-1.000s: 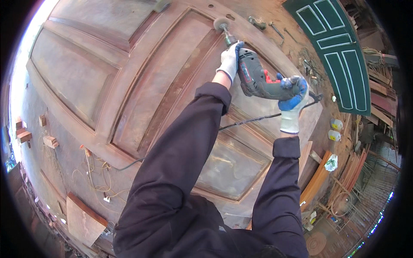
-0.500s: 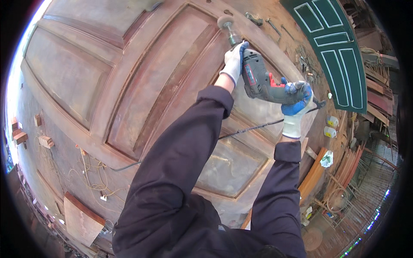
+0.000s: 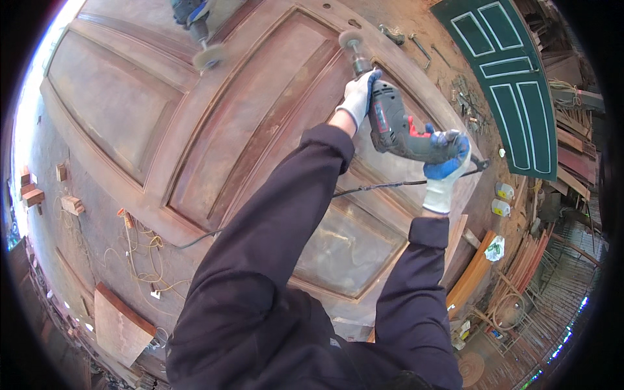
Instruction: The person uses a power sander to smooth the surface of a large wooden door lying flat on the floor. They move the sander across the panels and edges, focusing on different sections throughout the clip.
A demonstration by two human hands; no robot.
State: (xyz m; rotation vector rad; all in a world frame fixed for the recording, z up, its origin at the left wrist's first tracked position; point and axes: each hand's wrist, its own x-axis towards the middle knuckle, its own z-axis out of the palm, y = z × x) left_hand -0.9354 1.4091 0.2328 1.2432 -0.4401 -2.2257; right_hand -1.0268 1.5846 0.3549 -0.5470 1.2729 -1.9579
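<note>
Left hand (image 3: 357, 96), right hand (image 3: 450, 159): fingers wrapped round drill (image 3: 389, 120). Door (image 3: 253, 123) looks patchy, likely part-done; can't tell how much is left.

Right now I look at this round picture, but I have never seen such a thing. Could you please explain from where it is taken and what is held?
A wide camera on a person's head looks down, so straight edges bend. You see the person's own gloved hands: the left hand supports the front of a drill with a round wheel; the right hand holds its handle. Beneath lies a large wooden door. A second tool shows at the upper left.
</note>
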